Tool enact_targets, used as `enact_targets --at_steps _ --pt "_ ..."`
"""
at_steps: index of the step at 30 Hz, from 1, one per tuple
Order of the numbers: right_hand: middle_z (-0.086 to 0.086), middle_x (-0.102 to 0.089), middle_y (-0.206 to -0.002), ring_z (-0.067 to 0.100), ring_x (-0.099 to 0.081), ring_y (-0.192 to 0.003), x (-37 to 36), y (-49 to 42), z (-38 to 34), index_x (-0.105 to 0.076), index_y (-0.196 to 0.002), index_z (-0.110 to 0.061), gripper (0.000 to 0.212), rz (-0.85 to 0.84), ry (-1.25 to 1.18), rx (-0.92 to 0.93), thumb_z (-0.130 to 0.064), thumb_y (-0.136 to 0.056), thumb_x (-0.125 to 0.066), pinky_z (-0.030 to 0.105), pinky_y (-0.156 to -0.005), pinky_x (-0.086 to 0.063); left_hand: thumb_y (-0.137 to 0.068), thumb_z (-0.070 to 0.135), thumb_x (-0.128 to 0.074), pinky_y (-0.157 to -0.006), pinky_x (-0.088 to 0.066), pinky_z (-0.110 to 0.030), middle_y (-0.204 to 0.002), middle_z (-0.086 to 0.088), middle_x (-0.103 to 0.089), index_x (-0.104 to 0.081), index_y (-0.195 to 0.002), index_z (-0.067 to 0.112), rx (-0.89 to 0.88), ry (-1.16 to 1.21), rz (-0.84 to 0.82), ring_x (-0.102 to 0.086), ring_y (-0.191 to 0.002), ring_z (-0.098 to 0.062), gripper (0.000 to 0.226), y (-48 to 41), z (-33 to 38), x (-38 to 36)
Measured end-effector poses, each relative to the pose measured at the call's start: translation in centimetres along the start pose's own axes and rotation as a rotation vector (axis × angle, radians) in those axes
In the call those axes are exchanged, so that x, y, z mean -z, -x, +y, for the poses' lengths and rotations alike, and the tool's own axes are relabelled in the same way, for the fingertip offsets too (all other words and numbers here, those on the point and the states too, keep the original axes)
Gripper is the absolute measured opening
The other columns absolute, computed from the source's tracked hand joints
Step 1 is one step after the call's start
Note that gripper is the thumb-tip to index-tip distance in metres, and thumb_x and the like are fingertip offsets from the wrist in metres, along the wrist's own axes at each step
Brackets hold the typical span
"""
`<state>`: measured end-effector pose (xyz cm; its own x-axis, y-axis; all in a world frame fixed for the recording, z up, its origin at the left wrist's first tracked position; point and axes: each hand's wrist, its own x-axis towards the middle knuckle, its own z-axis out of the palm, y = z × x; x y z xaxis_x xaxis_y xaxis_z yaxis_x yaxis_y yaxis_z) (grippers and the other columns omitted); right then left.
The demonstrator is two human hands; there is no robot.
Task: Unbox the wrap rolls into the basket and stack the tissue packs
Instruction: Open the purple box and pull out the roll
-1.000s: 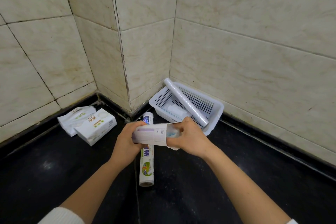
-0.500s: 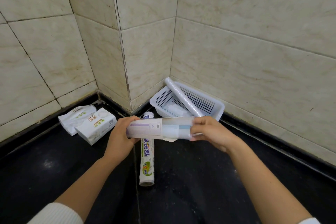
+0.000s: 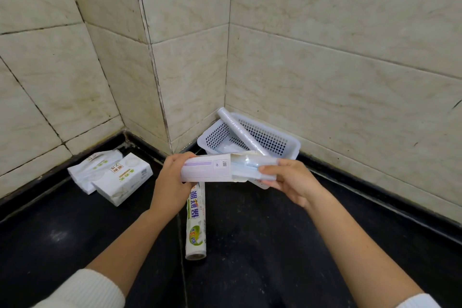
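Note:
My left hand grips a long white wrap box with a purple stripe. My right hand pinches a clear bluish wrap roll that sticks halfway out of the box's open right end. Both are held level over the dark floor, just in front of the white perforated basket. Another clear roll leans across the basket. A printed wrap roll lies on the floor below my hands. Two white tissue packs lie side by side at the left.
Beige tiled walls meet in a corner behind the basket, with a jutting pillar edge beside it. A black skirting strip runs along the wall base. The floor is dark and glossy.
My right hand has drawn the clear roll further out of the box toward the right, while my left hand has kept hold of the box.

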<state>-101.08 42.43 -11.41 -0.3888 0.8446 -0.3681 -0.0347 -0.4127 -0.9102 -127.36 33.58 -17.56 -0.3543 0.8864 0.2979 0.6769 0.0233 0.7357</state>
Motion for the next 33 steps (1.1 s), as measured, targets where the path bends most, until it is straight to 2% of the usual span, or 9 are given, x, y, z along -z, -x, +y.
enact_targets --at_steps 4,7,9,12,15,19,27,30,33 --pt "0.013 -0.077 -0.088 0.02 -0.075 -0.077 4.4 0.3 -1.6 -0.072 -0.092 0.002 0.036 0.073 -0.131 0.002 -0.003 -0.057 -0.08 0.018 -0.058 -0.057 -0.067 0.005 -0.079 -0.087 -0.04 -0.028 -0.116 0.012 -0.049 -0.052 -0.116 0.041 0.053 0.047 0.014 -0.047 -0.103 -0.004 0.066 -0.3 -0.3 -0.7" --pt "0.009 -0.076 -0.075 0.014 -0.074 -0.066 7.3 0.6 -2.5 -0.077 -0.073 -0.003 0.015 0.102 -0.24 0.034 -0.004 -0.059 -0.075 0.015 -0.053 -0.055 -0.066 0.005 -0.079 -0.091 -0.041 -0.03 -0.114 0.016 -0.049 -0.051 -0.111 0.048 0.069 0.087 0.011 -0.047 -0.107 -0.003 0.068 -0.4 0.2 -1.6" --pt "0.007 -0.075 -0.068 0.012 -0.073 -0.062 8.7 0.7 -2.9 -0.077 -0.062 -0.005 0.007 0.125 -0.339 0.062 -0.005 -0.06 -0.071 0.013 -0.05 -0.054 -0.066 0.006 -0.079 -0.089 -0.04 -0.023 -0.111 0.024 -0.048 -0.049 -0.106 0.057 0.048 0.111 -0.008 -0.046 -0.104 0.003 0.072 -0.2 0.6 -2.6" --pt "0.007 -0.074 -0.066 0.013 -0.073 -0.06 10.1 0.9 -2.6 -0.077 -0.059 -0.006 0.009 0.165 -0.393 0.066 -0.005 -0.061 -0.069 0.012 -0.049 -0.053 -0.068 0.009 -0.079 -0.086 -0.037 -0.011 -0.112 0.025 -0.048 -0.046 -0.11 0.059 -0.03 0.128 -0.125 -0.046 -0.102 0.01 0.072 0.7 1.6 -4.7" --pt "0.008 -0.073 -0.067 0.013 -0.072 -0.06 10.8 0.7 -1.4 -0.076 -0.065 -0.004 0.007 0.18 -0.424 0.039 -0.005 -0.061 -0.071 0.013 -0.049 -0.054 -0.068 0.015 -0.08 -0.088 -0.036 -0.001 -0.118 0.025 -0.048 -0.044 -0.113 0.062 -0.105 0.107 -0.346 -0.045 -0.111 0.015 0.074 2.4 2.4 -7.6" --pt "0.009 -0.074 -0.07 0.014 -0.073 -0.062 11.9 0.1 0.1 -0.065 -0.092 0.001 0.032 0.217 -0.461 -0.013 -0.005 -0.061 -0.073 0.014 -0.05 -0.054 -0.069 0.017 -0.078 -0.098 -0.042 -0.015 -0.124 0.023 -0.046 -0.047 -0.122 0.052 -0.115 0.047 -0.602 -0.048 -0.112 0.009 0.071 5.0 3.2 -11.7" --pt "0.013 -0.076 -0.078 0.018 -0.074 -0.07 12.8 -2.9 1.3 -0.061 -0.11 0.004 0.033 0.26 -0.481 -0.11 0.001 -0.079 -0.07 0.016 -0.053 -0.056 -0.083 0.028 -0.065 -0.106 -0.041 -0.04 -0.144 0.004 -0.033 -0.029 -0.144 0.044 -0.113 -0.179 -0.866 -0.043 -0.124 -0.02 0.073 5.4 6.7 -18.2" --pt "0.014 -0.076 -0.082 0.02 -0.075 -0.074 12.6 -4.2 1.6 -0.061 -0.112 0.004 0.037 0.256 -0.465 -0.129 0.0 -0.077 -0.072 0.018 -0.054 -0.056 -0.088 0.033 -0.06 -0.108 -0.039 -0.041 -0.153 0.0 -0.024 -0.023 -0.147 0.041 -0.103 -0.261 -0.957 -0.038 -0.131 -0.024 0.07 5.2 6.6 -19.2" --pt "0.016 -0.077 -0.087 0.022 -0.075 -0.078 12.4 -5.4 1.8 -0.062 -0.112 0.005 0.038 0.264 -0.431 -0.133 0.001 -0.076 -0.074 0.019 -0.057 -0.057 -0.082 0.034 -0.061 -0.11 -0.038 -0.039 -0.156 0.004 -0.019 -0.03 -0.145 0.041 -0.039 -0.158 -0.966 -0.034 -0.136 -0.019 0.07 4.1 6.0 -18.5"
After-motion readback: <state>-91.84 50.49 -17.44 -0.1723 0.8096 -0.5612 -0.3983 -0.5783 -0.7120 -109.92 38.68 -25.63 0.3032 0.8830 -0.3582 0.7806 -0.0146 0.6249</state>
